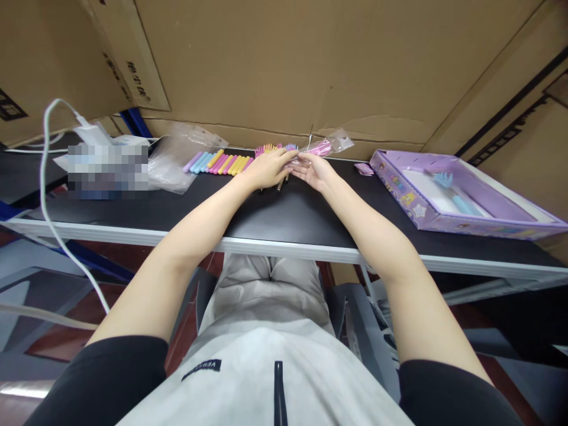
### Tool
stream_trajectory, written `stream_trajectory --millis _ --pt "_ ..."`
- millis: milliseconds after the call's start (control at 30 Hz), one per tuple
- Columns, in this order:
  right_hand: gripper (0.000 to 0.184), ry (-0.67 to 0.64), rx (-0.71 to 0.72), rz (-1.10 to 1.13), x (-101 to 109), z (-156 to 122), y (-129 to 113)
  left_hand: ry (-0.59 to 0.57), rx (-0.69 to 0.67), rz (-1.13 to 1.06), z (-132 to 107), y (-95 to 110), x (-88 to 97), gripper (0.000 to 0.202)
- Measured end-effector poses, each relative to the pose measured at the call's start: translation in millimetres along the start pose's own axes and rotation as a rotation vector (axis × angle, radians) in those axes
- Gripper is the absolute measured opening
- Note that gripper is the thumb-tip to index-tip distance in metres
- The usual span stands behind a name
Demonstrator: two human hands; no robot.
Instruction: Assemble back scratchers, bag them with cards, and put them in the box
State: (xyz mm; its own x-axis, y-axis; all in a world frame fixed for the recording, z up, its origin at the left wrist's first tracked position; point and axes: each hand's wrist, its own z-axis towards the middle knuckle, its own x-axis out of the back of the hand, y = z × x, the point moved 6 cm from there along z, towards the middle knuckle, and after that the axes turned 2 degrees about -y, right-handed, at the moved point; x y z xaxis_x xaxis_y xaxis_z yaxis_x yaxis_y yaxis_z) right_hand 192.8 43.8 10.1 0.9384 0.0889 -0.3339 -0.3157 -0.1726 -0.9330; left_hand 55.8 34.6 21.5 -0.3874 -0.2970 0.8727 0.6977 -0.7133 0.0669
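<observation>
My left hand (270,168) lies palm down, fingers stretched, over a row of claw-shaped heads (266,148) in pink, yellow and purple. They look like back scratcher parts, and thin metal stems (279,185) show below the hand. Turned partly palm up, my right hand (314,170) has its fingers extended toward the left fingertips. Just behind it is a clear plastic packet (326,147) with something pink inside; whether the fingers touch it I cannot tell. Left of my hands, several purple, blue, yellow and pink handles (226,164) lie side by side.
Clear plastic bags (173,160) lie left of the handles, beside a blurred-out item (106,171) and a white cable (44,165). At right are a small pink packet (364,169) and a purple box (412,207) containing a blue back scratcher (457,192). Cardboard (284,71) walls the black table (293,219).
</observation>
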Motion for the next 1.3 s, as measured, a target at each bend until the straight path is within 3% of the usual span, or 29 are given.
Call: stream_trajectory --millis 500,900,1067,1300 --pt "0.015 -0.075 -0.054 -0.125 3.1 3.3 5.0 -0.029 0.096 -0.042 -0.7 -12.1 2.6 0.049" --pt "0.010 0.076 0.039 -0.175 47.8 29.0 -10.8 -0.170 0.196 0.078 -6.9 -25.0 15.3 0.043" --pt "0.012 0.194 0.088 -0.153 66.6 31.7 -19.3 -0.184 0.282 0.081 -12.1 -35.5 18.3 0.053" --pt "0.015 0.251 0.117 -0.199 71.8 32.9 -21.6 -0.223 0.315 0.131 -15.0 -42.5 18.3 0.047"
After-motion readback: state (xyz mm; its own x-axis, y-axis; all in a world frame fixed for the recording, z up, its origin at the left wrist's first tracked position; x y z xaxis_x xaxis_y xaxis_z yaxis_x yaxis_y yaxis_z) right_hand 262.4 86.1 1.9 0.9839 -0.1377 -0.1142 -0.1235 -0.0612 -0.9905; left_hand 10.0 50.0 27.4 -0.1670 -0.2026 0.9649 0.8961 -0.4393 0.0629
